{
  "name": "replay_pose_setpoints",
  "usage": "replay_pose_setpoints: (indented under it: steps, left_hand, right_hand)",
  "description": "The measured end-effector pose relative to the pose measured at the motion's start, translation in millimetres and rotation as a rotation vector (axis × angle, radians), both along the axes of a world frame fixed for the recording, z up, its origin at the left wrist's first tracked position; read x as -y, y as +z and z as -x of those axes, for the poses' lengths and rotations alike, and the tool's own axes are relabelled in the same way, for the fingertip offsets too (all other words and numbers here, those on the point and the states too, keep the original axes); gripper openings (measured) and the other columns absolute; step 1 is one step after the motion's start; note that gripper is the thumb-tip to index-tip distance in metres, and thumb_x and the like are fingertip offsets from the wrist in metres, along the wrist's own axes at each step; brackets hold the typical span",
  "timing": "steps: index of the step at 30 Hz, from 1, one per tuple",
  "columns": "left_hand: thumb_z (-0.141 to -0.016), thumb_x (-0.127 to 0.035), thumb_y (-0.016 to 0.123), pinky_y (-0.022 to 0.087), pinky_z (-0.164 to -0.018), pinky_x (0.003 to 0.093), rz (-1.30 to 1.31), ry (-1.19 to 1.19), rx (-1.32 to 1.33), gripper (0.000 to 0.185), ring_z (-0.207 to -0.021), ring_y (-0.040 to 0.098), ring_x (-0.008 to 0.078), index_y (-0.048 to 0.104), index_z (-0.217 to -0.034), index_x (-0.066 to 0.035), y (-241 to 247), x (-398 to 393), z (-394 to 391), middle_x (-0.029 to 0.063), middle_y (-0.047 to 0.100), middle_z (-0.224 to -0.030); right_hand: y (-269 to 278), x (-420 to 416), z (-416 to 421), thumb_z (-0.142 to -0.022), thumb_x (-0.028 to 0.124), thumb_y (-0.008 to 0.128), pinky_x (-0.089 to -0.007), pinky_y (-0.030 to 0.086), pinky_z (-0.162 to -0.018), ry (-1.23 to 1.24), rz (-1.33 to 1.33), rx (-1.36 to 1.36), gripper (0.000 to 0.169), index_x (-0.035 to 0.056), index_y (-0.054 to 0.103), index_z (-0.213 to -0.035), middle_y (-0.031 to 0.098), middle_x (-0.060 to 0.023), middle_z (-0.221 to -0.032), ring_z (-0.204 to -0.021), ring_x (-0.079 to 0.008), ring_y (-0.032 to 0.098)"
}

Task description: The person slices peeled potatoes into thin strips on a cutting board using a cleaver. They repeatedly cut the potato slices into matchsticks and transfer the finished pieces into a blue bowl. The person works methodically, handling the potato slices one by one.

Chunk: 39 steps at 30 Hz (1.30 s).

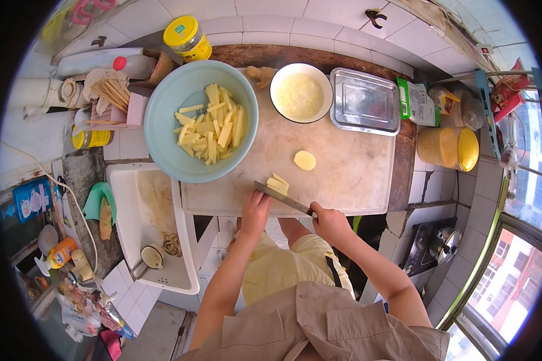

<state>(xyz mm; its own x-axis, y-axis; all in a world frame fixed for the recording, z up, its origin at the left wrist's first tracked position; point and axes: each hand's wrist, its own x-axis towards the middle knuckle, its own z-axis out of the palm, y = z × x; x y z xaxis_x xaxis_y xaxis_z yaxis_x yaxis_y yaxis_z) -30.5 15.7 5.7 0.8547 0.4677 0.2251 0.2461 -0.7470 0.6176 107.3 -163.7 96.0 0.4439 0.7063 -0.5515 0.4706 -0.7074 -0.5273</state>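
Observation:
My right hand (332,224) grips the handle of a kitchen knife (285,199). Its blade slants up to the left across the near part of a white cutting board (343,180). The fingers of my left hand (255,212) are bent downward close to the blade's left end; what lies under them is hidden. Just beyond the blade is a small stack of cut potato sticks (278,184). A rounded potato piece (305,160), cut side up, rests farther back on the board. At the left, a light blue plastic basin (161,122) holds a heap of potato sticks (212,131).
Behind stand a white bowl (274,97) of pale yellow contents and a metal container (366,101). A ginger root (260,76) lies between basin and bowl. The sink (151,198) is at left, holding a strainer (152,256). A yellow-lidded jar (447,148) stands at right.

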Motion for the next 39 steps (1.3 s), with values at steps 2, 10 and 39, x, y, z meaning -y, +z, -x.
replay_pose_setpoints:
  steps: [2, 10, 39]
  left_hand:
    - [-0.073, 0.003, 0.069, 0.053, -0.077, 0.0412, -0.004, 0.0, -0.004, 0.023, -0.093, 0.058, 0.032, 0.066, -0.095, -0.003, -0.3, 0.1, -0.1, 0.01, 0.06, -0.1]
    - [-0.076, 0.0, 0.071, 0.053, -0.075, 0.0399, -0.001, -0.014, 0.01, 0.021, -0.091, 0.059, 0.0311, 0.066, -0.096, -0.003, -2.0, -0.6, -0.2, 0.0099, 0.06, -0.097]
    - [-0.09, -0.009, 0.066, 0.05, -0.077, 0.0331, 0.711, 0.116, -0.076, 0.021, -0.087, 0.059, 0.0217, 0.059, -0.109, -0.003, 7.2, -2.5, 2.1, 0.0098, 0.063, -0.097]
  right_hand:
    - [-1.6, 0.3, 0.0, -0.081, 0.009, 0.058, -0.0512, 0.05, -0.061, 0.005, 0.01, 0.003, 0.023, 0.0072, 0.049, -0.102, 0.065, -0.0185, -0.073, -0.07, -0.0406, 0.064]
    - [0.6, 1.6, -1.4, -0.082, 0.01, 0.059, -0.0498, 0.05, -0.061, -0.046, -0.007, -0.037, 0.023, 0.0087, 0.052, -0.103, 0.065, -0.0183, -0.073, -0.071, -0.0395, 0.064]
    - [-5.8, 12.3, 3.6, -0.084, 0.013, 0.06, -0.0488, 0.051, -0.061, -0.28, -0.088, -0.026, 0.02, 0.008, 0.057, -0.103, 0.064, -0.0193, -0.068, -0.065, -0.0398, 0.064]
